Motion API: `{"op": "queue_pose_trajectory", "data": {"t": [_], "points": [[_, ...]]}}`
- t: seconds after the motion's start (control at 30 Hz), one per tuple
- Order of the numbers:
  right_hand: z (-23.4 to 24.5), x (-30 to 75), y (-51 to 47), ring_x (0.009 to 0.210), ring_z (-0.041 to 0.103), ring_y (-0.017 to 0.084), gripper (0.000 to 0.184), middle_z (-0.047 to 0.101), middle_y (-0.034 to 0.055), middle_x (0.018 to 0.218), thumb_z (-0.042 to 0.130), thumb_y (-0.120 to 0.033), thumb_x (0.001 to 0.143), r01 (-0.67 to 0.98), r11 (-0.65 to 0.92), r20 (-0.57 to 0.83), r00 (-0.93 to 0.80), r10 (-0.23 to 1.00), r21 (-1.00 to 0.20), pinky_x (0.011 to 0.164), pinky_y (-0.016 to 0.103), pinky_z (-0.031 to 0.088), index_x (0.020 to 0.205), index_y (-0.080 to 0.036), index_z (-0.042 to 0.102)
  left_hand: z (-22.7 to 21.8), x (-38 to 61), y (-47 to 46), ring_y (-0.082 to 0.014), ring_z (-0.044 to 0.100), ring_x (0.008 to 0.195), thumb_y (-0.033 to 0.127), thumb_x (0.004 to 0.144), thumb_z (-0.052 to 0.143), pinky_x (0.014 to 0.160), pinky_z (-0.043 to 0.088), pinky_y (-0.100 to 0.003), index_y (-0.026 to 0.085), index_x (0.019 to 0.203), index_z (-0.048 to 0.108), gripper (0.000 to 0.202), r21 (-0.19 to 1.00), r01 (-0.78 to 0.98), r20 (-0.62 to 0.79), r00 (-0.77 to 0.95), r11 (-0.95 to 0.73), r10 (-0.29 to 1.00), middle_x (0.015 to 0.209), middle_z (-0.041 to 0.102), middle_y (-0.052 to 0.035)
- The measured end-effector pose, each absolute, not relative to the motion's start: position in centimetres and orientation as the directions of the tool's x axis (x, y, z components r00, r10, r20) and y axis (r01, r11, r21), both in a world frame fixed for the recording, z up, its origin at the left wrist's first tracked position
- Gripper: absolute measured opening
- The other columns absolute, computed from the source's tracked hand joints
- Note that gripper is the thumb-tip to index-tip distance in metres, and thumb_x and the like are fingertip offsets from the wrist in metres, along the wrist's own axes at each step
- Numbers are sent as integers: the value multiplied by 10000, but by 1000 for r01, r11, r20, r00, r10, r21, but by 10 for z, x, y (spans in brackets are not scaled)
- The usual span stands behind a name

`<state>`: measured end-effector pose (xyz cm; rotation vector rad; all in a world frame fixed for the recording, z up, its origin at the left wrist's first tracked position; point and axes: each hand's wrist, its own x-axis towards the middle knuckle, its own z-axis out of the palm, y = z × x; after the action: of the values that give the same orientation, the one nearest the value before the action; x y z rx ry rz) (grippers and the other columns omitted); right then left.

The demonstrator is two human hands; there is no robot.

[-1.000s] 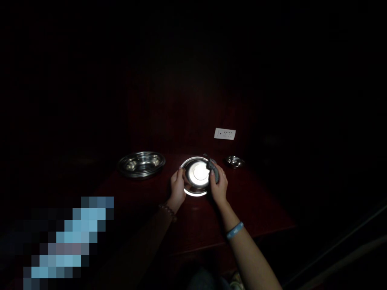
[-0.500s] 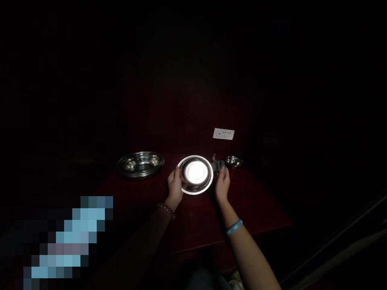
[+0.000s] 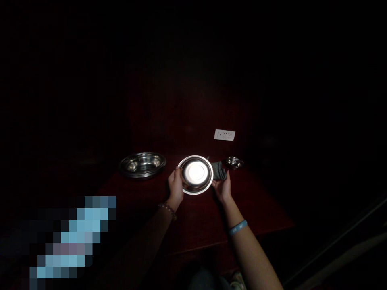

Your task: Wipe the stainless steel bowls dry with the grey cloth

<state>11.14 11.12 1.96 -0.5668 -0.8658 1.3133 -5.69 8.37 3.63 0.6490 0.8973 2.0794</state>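
Observation:
A shiny steel plate [image 3: 196, 175] is held tilted over the dark red table [image 3: 193, 217], its middle glaring with reflected light. My left hand [image 3: 175, 187] grips the plate's left rim, thumb on top. My right hand [image 3: 222, 187] is at the plate's right rim, palm up, with a grey cloth [image 3: 219, 170] bunched in its fingers beside the rim. A bead bracelet is on my left wrist and a blue band on my right.
A large steel basin [image 3: 142, 164] stands on the table to the left. A small steel bowl [image 3: 234, 162] sits to the right, behind the cloth. A white wall socket [image 3: 224, 134] is behind. The surroundings are dark; a blurred blue patch is at lower left.
My right hand took the cloth off the plate's face and moved it to the right rim, turning palm up. The plate stayed in my left hand.

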Motion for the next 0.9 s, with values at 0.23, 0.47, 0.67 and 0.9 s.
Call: {"op": "queue_pose_trajectory", "data": {"t": [0.23,0.47,0.67,0.9], "points": [[23,106,107,1081,658,251,526,685,106,1193,457,-614,892,-424,138,219,-149,964,-895,959,489,507,1209,-220,602,33,-59,88,-114,561,632,377,775,664,589,436,-204,146,796,667,231,732,-550,70,-526,-402,848,708,641,-10],[30,104,98,961,705,246,530,723,130,1097,454,-614,900,-372,140,235,-221,947,-917,848,434,581,1116,-185,677,27,-61,94,-162,620,737,318,804,638,655,496,-244,150,874,683,188,691,-662,34,-371,-290,928,865,684,-84],[30,104,98,942,711,225,560,747,97,1018,421,-650,895,-322,190,265,-207,942,-927,860,409,581,1098,-196,678,28,-59,93,-162,621,707,285,803,637,639,499,-240,143,889,674,170,670,-690,14,-360,-276,933,842,681,-88],[36,103,96,926,714,225,572,761,70,922,429,-668,886,-309,251,311,-163,936,-917,889,402,569,1068,-196,695,36,-66,94,-161,620,696,272,753,705,648,479,-229,133,833,692,161,754,-590,61,-373,-287,926,763,690,-67]]}}
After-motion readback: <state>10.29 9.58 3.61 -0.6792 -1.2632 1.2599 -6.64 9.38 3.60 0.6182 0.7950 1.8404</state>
